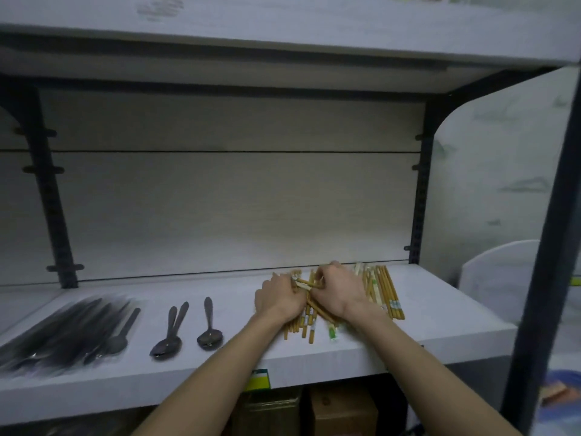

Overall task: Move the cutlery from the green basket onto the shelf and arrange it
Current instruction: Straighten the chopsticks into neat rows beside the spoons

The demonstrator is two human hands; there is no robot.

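Both hands are down on the pale shelf (440, 309), working in the heap of wooden chopsticks (382, 291) at its right end. The left hand (278, 298) and right hand (338, 292) sit close together, fingers curled, each pinching the same short bundle of chopsticks (303, 283) held crosswise above the heap. Further left lie two dark spoons (168, 336) overlapping, one single spoon (209, 328) beside them, and a blurred pile of dark cutlery (69, 332) near the left edge.
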